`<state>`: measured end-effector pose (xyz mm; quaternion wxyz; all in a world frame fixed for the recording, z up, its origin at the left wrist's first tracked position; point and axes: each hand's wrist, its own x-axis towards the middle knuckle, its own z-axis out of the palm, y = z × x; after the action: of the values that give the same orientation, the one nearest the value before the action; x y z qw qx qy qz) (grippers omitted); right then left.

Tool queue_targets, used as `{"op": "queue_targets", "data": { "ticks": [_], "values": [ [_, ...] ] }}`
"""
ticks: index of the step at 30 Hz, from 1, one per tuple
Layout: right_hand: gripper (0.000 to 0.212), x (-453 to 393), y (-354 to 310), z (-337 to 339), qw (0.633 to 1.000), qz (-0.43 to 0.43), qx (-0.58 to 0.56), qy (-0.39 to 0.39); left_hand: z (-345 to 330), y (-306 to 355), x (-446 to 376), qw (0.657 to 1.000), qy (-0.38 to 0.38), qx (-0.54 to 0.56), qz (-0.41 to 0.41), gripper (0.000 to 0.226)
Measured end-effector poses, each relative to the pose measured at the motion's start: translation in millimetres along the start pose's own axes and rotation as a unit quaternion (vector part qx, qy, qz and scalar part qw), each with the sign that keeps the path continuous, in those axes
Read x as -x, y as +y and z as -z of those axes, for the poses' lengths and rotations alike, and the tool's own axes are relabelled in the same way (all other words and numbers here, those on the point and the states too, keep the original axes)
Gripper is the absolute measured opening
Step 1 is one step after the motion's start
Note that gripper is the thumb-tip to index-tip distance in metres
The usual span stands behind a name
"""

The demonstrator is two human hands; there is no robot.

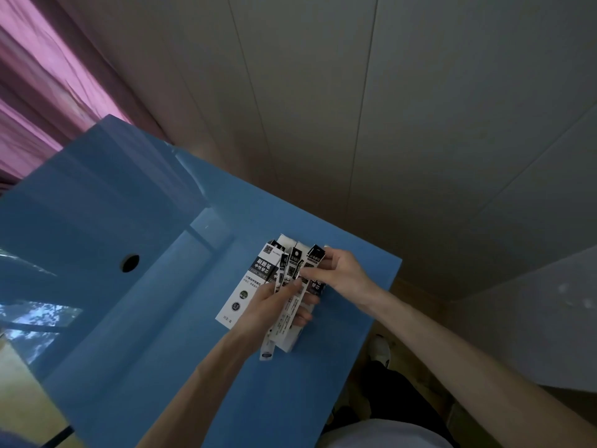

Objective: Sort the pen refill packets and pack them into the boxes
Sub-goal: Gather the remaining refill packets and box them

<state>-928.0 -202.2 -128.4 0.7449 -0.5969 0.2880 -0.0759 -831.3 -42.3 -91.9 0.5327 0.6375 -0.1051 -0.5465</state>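
A white and black refill box (248,286) lies on the blue table (339,350), with another box (292,342) partly hidden beneath my hands. My left hand (274,302) grips a fanned bundle of several narrow black-and-white refill packets (284,321) above the boxes. My right hand (342,273) pinches the top end of one packet (315,258) at the right of the bundle. The lower ends of the packets stick out below my left hand.
The table's right edge (384,315) runs close beside my right wrist. A round cable hole (130,263) sits in the blue surface at the left. A pink curtain (42,92) hangs at the far left. Behind the table rises a pale panelled wall (387,124).
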Motion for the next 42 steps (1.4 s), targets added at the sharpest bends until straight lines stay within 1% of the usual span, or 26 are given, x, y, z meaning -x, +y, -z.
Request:
{"op": "queue_targets", "data": {
  "ticks": [2,4,7,8,9,10,12,13,14,15,17,19,21,23,25,26,28,31,33,38,42],
  "values": [
    [0.019,-0.2,1.5,-0.6,0.999,0.008,0.030,0.011,-1.1,3.3,-1.5,1.000,0.007,0.003,-0.001,0.032],
    [0.017,0.1,2.4,-1.4,0.998,0.017,0.040,0.036,-1.4,5.9,-2.7,0.999,0.027,-0.028,-0.008,0.037],
    [0.016,-0.9,-4.5,4.1,0.995,0.022,0.016,0.092,7.0,8.7,-10.5,0.988,0.106,-0.111,-0.034,0.051],
    [0.016,-2.3,-9.2,8.6,0.993,0.017,-0.005,0.114,12.4,8.1,-15.0,0.980,0.137,-0.137,-0.051,0.051],
    [0.016,-4.4,-14.5,14.0,0.990,0.014,-0.024,0.138,18.4,6.7,-20.4,0.965,0.173,-0.186,-0.074,0.048],
    [0.016,-7.3,-18.9,20.4,0.986,0.013,-0.037,0.161,23.9,5.7,-25.8,0.939,0.209,-0.255,-0.100,0.045],
    [0.013,-14.0,-26.3,32.5,0.978,0.019,-0.054,0.202,30.8,4.2,-33.6,0.868,0.257,-0.401,-0.140,0.039],
    [0.011,-17.5,-29.6,37.4,0.973,0.025,-0.058,0.223,31.2,4.5,-35.1,0.834,0.265,-0.460,-0.147,0.037],
    [0.010,-22.0,-30.7,42.1,0.967,0.030,-0.058,0.245,29.7,5.6,-35.1,0.810,0.263,-0.504,-0.147,0.034],
    [0.009,-25.9,-32.0,46.0,0.963,0.033,-0.056,0.262,27.9,6.0,-35.0,0.796,0.256,-0.530,-0.143,0.031],
    [0.007,-33.2,-32.5,52.5,0.958,0.037,-0.043,0.281,25.6,4.0,-36.3,0.784,0.245,-0.553,-0.144,0.029],
    [0.006,-38.0,-32.1,56.7,0.957,0.038,-0.016,0.286,23.9,1.0,-38.6,0.771,0.235,-0.571,-0.157,0.038],
    [0.005,-41.3,-31.4,58.2,0.959,0.034,0.015,0.280,21.5,1.0,-39.3,0.755,0.225,-0.593,-0.166,0.048],
    [0.005,-43.6,-30.0,57.4,0.961,0.023,0.053,0.272,19.2,1.9,-40.4,0.742,0.220,-0.610,-0.169,0.049],
    [0.005,-45.4,-28.6,55.6,0.962,0.017,0.078,0.262,17.4,2.2,-42.1,0.722,0.218,-0.633,-0.174,0.049],
    [0.005,-46.2,-28.3,54.4,0.962,0.016,0.086,0.258,16.5,1.8,-42.8,0.717,0.220,-0.638,-0.176,0.050],
    [0.004,-46.6,-28.9,52.3,0.963,0.017,0.091,0.254,14.3,0.8,-43.4,0.720,0.222,-0.634,-0.177,0.050],
    [0.004,-47.9,-31.1,51.6,0.964,0.019,0.081,0.252,12.7,-0.1,-43.3,0.748,0.227,-0.600,-0.170,0.058],
    [0.006,-49.0,-33.5,52.5,0.965,0.019,0.080,0.251,12.5,-1.1,-43.8,0.758,0.229,-0.588,-0.165,0.062],
    [0.007,-50.6,-38.2,54.6,0.965,0.020,0.055,0.255,12.9,-5.7,-44.7,0.758,0.228,-0.592,-0.152,0.055],
    [0.008,-50.1,-37.5,53.0,0.965,0.023,0.067,0.254,10.3,-3.9,-45.8,0.753,0.236,-0.595,-0.155,0.061]
  ]
}}
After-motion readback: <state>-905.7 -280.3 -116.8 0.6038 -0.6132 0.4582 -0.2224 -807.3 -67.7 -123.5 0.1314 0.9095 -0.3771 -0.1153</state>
